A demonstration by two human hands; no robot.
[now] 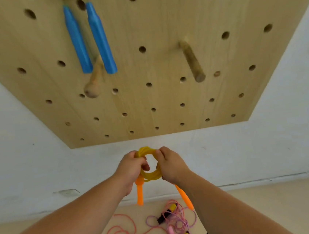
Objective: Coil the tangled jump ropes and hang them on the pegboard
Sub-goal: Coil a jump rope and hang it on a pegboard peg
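Yellow coil (149, 171) is clamped at both sides by left hand (131, 166) and right hand (171, 165); looks light, springy, best held across all loops.

Two blue handles (89, 39); two orange handles (139, 192); two pegs (191, 61).

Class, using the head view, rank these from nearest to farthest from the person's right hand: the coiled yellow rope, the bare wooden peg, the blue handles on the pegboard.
1. Coiled yellow rope: in the grip of the right hand.
2. Bare wooden peg: above, slightly right.
3. Blue handles: farthest, upper left on the pegboard.
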